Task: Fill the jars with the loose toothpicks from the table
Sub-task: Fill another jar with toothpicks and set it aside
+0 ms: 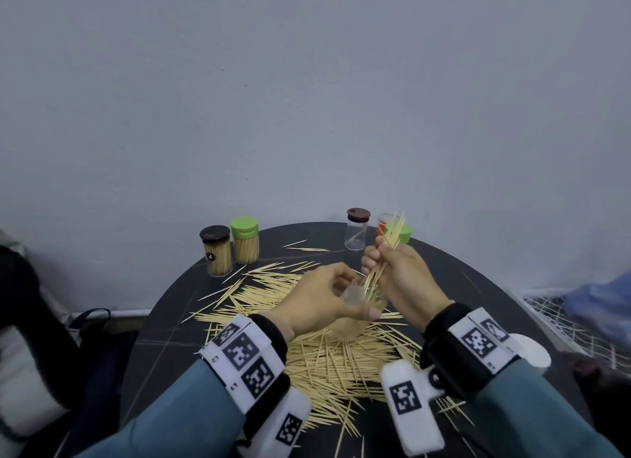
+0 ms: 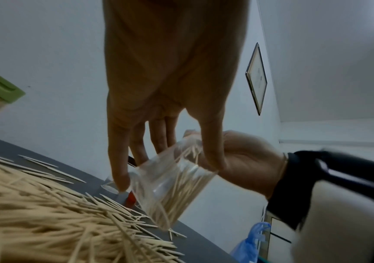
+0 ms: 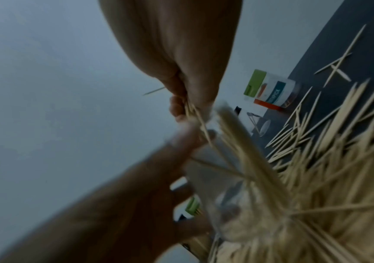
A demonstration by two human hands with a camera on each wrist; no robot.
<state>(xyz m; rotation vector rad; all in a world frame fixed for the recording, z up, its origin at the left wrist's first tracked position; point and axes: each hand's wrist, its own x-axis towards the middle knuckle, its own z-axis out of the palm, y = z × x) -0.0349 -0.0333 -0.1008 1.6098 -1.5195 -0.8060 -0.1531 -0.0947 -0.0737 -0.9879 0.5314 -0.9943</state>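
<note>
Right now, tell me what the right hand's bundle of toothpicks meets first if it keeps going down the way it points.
The right hand aims its bundle of toothpicks down-left into the open mouth of the clear jar that the left hand holds tilted. It would probably meet the toothpicks already inside first, though depth is unclear.

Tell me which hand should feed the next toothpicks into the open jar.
Probably the right hand: it already pinches a toothpick bundle angled into the clear jar, which the left hand grips tilted.
</note>
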